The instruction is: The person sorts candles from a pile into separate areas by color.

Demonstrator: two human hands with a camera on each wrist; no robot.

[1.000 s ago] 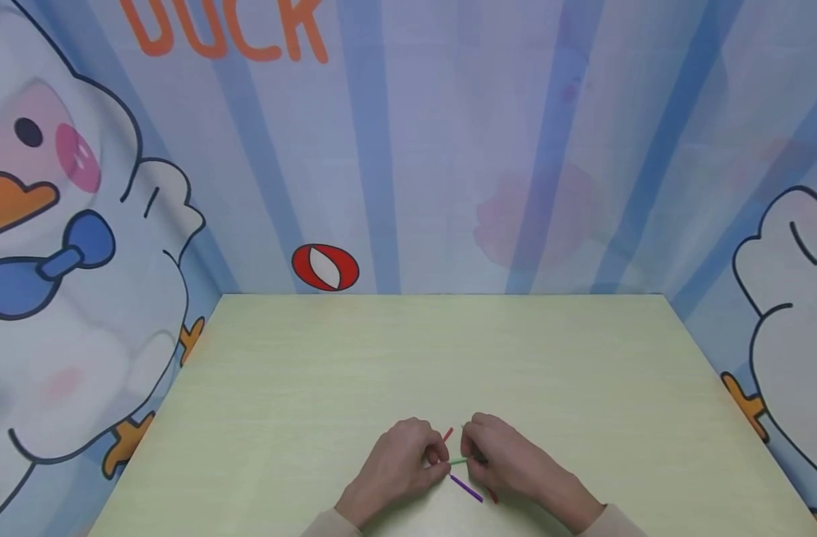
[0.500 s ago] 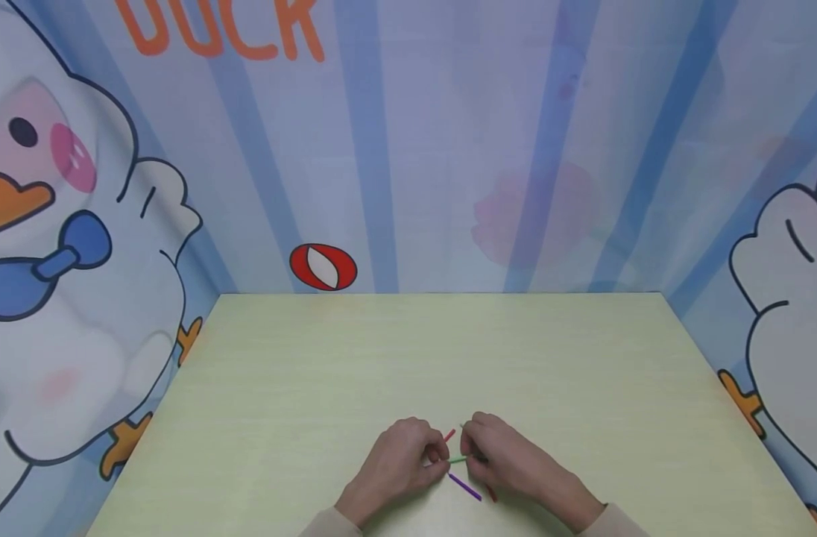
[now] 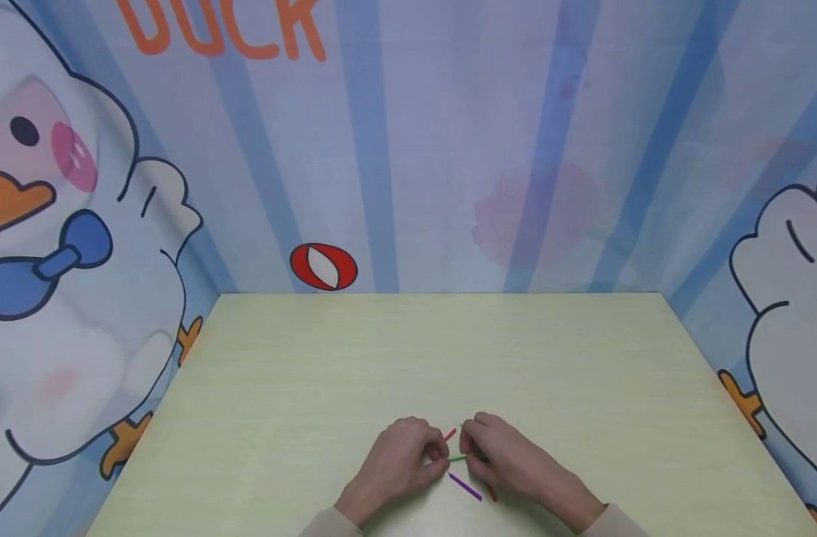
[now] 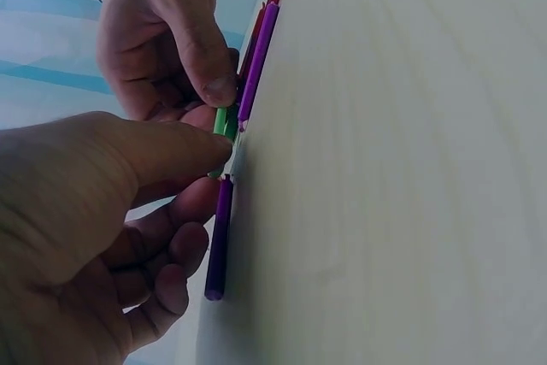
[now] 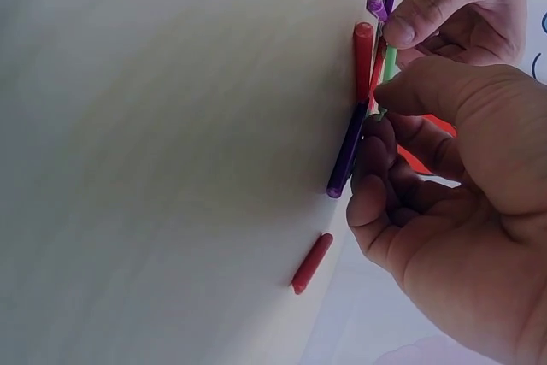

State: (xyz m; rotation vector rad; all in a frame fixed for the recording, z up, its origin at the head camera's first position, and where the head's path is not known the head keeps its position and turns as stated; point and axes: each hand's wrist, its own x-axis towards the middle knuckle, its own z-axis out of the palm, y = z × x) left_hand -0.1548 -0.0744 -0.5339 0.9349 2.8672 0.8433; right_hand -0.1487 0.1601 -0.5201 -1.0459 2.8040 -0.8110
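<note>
1. A blue-striped backdrop point(image 3: 428, 149), bearing a printed duck point(image 3: 113, 313), is rising behind a pale yellow-green table point(image 3: 408, 358).
2. The green stick point(image 3: 457, 458) is spanning the narrow gap between the two hands, near the person's side of the table; whether it is touching the tabletop I cannot tell.
3. The left hand point(image 3: 405, 459) is pinching the left part of the green stick between thumb and fingers.
4. The right hand point(image 3: 509, 459) is pinching the green stick's right end, its remaining fingers curling inward.
5. A purple stick point(image 3: 465, 486) is lying just nearer the person than the green stick, slanting away to the right.
6. A red stick point(image 3: 450, 433) is poking out just beyond the green stick, the left hand hiding part of it.
7. A second red stick point(image 3: 493, 492) is showing to the near right of the green stick, partly covered by the right hand.
8. In the left wrist view, two purple sticks point(image 4: 219, 241) are lying at either end of the green stick.
9. Farthest from the green stick, pale sleeves point(image 3: 331, 523) are covering the forearms.
</note>
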